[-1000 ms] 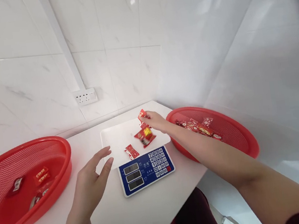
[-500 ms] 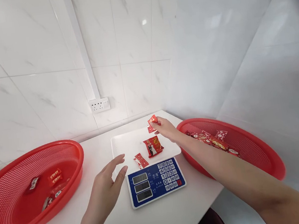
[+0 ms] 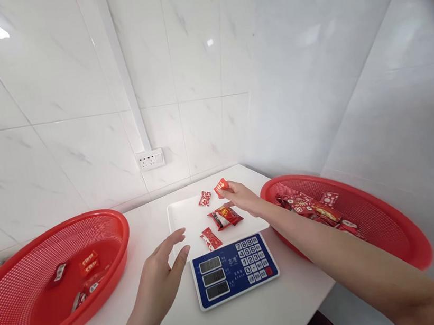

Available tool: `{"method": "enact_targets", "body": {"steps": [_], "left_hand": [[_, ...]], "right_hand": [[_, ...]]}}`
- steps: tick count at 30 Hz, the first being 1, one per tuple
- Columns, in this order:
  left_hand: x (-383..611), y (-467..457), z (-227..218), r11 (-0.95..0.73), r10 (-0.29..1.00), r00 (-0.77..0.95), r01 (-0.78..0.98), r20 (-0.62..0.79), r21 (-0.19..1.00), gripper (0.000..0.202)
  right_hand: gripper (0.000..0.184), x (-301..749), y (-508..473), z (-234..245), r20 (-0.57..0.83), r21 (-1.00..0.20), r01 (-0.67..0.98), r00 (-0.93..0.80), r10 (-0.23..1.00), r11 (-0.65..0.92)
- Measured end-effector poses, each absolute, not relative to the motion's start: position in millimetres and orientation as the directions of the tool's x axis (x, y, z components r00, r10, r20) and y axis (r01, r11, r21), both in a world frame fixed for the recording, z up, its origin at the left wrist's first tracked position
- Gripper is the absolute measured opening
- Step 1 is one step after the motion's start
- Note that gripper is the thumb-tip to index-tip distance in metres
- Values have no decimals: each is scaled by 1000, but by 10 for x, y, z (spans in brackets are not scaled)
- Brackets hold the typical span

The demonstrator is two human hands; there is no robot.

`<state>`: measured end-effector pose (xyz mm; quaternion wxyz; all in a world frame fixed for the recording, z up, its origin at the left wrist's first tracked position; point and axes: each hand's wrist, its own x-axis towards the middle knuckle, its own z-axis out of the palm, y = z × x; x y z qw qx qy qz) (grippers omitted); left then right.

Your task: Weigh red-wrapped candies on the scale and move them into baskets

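- Now, right hand (image 3: pixel 241 197): thumb and fingers pinched on a small red sweet packet (image 3: pixel 221 187), held over the far part of the tray.
- Left hand (image 3: pixel 156 279): open and empty, fingers spread and slightly curved, just beside the tray's near corner.
- Hands well apart, with the tray and scale between them.
- White plastic tray (image 3: pixel 184 215), shallow and flat, resting on a digital scale (image 3: pixel 233 283) with a blue face, three small readouts and a pale keypad; digits too small to read.
- On the tray, three lying packets: a small patterned red-and-white one (image 3: pixel 204 198), a larger glossy red one (image 3: pixel 225 217), and a small red-and-white one (image 3: pixel 210 238).
- White table (image 3: pixel 284 311), smooth and glossy, set into a corner of the room.
- Behind it, large white marble-look wall tiles (image 3: pixel 190 80) with grey veining, plus a white wall socket (image 3: pixel 150 159) under a vertical white cable channel (image 3: pixel 122 73).
- Left of the table, an oval red plastic mesh basket (image 3: pixel 104 214) holding a few scattered packets (image 3: pixel 89 263).
- Right of the table, a matching red basket (image 3: pixel 347 180) partly behind the right forearm, with a fuller heap of red packets (image 3: pixel 315 211).
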<state>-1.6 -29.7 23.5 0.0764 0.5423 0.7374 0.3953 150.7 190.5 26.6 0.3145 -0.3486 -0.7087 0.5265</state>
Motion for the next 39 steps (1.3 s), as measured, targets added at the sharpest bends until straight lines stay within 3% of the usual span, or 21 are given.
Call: {"method": "enact_targets", "body": {"steps": [16,22,29,33,36,39], "left_hand": [[21,-315,236,116,851,-428,719,305,685,38],[-26,-316,236,115,890,-370,747,265,655,40],[-51,-297,193,126,884,-380,753,272,645,39],[-62,-305,188,143,873,-404,747,273,649,39],[-71,-302,186,129,877,-392,751,279,648,39],[-74,-298,189,127,879,-387,753,277,646,39]], "right_hand": [[7,1943,1945,54,-43,-975,208,-507,861,73],[9,1915,1998,-38,23,-948,267,-484,875,173],[53,1687,1979,-47,87,-920,268,-574,814,286],[54,1631,1855,-48,109,-861,309,-662,741,403],[50,1632,1760,-76,109,-783,345,-743,661,518],[48,1667,1707,-106,104,-615,428,-789,606,663]]}}
